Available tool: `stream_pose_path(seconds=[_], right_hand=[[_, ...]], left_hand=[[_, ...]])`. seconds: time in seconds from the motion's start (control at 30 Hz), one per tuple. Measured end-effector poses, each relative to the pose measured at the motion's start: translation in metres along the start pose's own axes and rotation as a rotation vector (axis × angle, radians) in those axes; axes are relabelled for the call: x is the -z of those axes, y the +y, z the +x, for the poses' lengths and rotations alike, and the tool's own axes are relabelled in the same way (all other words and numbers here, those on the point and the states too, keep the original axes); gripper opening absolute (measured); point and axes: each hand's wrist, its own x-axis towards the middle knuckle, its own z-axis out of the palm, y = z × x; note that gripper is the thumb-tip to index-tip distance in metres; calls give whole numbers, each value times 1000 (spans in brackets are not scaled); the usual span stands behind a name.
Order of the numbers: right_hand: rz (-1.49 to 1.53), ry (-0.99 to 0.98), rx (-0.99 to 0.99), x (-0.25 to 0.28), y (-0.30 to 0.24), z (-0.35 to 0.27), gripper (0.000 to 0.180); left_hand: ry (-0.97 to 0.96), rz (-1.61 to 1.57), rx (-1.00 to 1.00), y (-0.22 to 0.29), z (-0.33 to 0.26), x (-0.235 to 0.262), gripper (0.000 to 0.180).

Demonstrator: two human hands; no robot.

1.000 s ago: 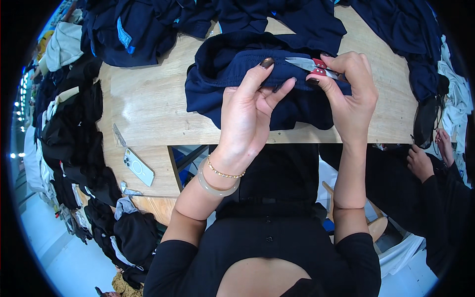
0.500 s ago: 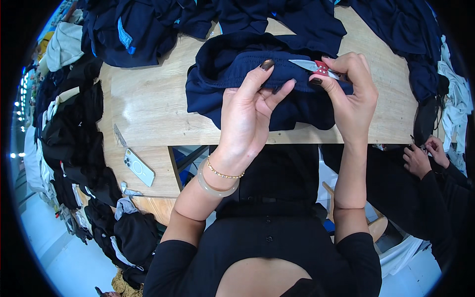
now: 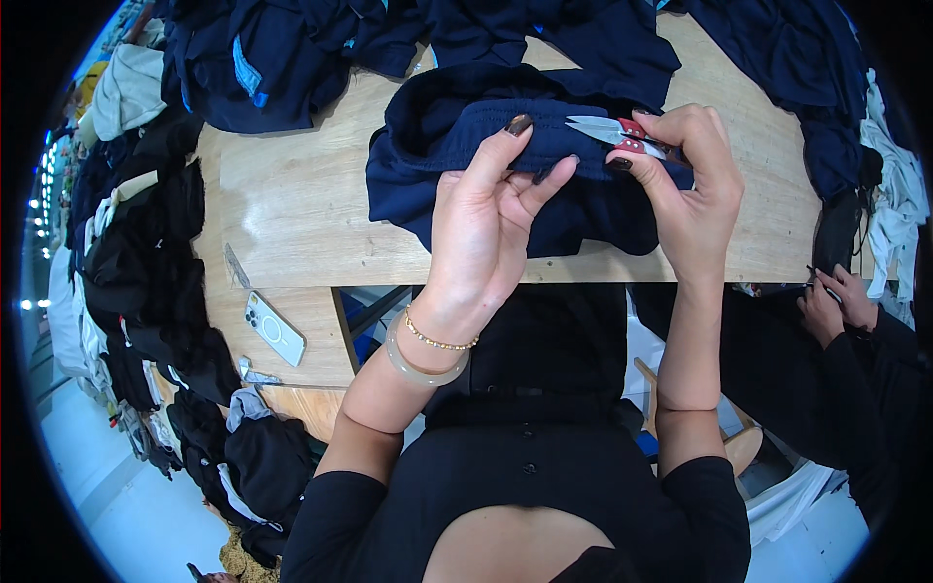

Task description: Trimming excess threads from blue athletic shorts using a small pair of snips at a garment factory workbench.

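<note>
left hand (image 3: 486,214) palm-up, fingers (image 3: 550,187) gripping navy garment (image 3: 593,209), right hand (image 3: 698,189) pinching red snips (image 3: 632,128)

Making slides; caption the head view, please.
Left hand holds a navy garment; right hand holds red-handled snips over it.

Navy garments (image 3: 403,199) lie on the wooden table (image 3: 301,204).

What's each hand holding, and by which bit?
The right hand holds the thread snips by their red handles; the left hand holds the navy garment by its gathered band.
</note>
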Motion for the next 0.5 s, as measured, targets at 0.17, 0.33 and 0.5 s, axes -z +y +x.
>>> stream_pose_path(seconds=[0.17, 0.33, 0.5], right_hand=[[109, 24, -59, -3, 6, -3, 23], [145, 47, -85, 5, -1, -3, 24], [10, -5, -3, 6, -3, -2, 27]], left_hand=[[-8, 10, 4, -1, 0, 1, 18], [-50, -23, -14, -1, 0, 4, 18], [26, 1, 14, 0, -1, -2, 18]])
